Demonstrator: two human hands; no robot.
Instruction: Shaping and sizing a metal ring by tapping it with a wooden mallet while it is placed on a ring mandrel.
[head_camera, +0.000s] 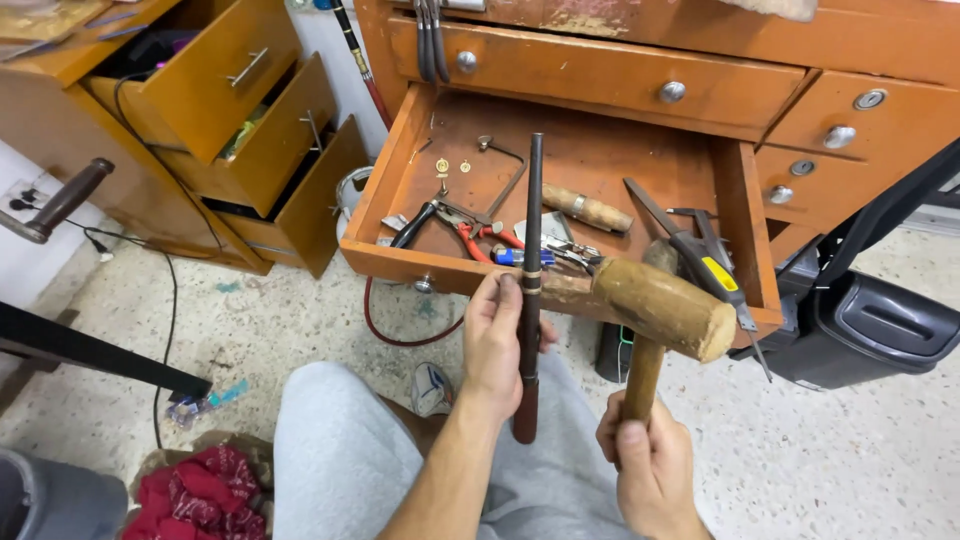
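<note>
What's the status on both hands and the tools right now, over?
Left hand gripping tapered steel mandrel, upright. Right hand gripping wooden mallet, head beside the mandrel. Open tool drawer just behind, pliers inside.

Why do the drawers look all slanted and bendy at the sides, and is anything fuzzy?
In the head view, the wide lens tilts the side drawers outward; straight edges lean near the corners. Light is soft and even, with faint shadows under the open drawer. The left hand on the tapered rod and the right hand gripping the wooden mallet look sharp, not fuzzy.
</note>
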